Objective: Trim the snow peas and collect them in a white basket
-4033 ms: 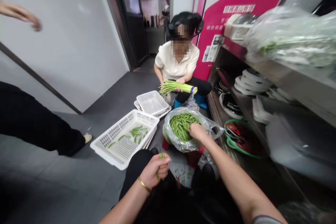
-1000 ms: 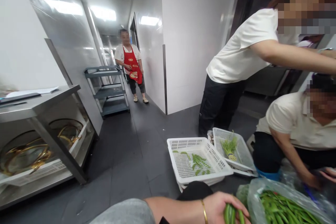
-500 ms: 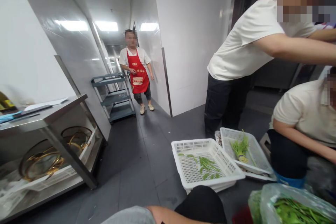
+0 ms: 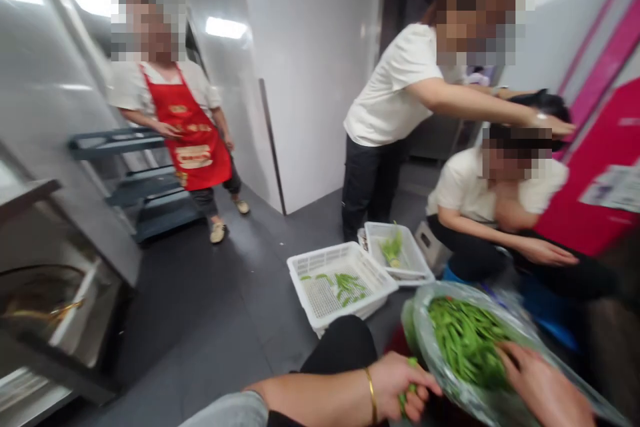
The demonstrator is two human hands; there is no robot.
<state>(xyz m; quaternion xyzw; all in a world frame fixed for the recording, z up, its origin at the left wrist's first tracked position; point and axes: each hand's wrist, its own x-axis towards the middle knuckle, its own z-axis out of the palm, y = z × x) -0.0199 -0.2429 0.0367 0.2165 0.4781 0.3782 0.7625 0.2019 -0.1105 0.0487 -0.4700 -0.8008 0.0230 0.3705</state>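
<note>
My left hand (image 4: 403, 387), with a gold bangle at the wrist, is closed around a green pod, whose ends show between the fingers. At the lower right my right hand (image 4: 545, 380) reaches over a clear plastic bag of green beans (image 4: 465, 340). Its fingertips touch the edge of the pile; whether they pinch a bean is blurred. The bag (image 4: 424, 320) stands open just right of my left hand. Ahead of my knee, a white basket (image 4: 320, 319) holds some loose green pods (image 4: 349, 285).
Another white basket (image 4: 373, 230) with leafy greens lies beyond. A seated person (image 4: 465, 193) is at the right, and a standing person (image 4: 395, 93) leans over them. A person in a red apron (image 4: 193, 127) stands by a grey cart (image 4: 145, 180). A steel table (image 4: 30, 197) is at left.
The view has turned right, and both my hands have come into sight by the bag. The person in the apron has come closer. The standing person's hands now show at the seated person's head.
</note>
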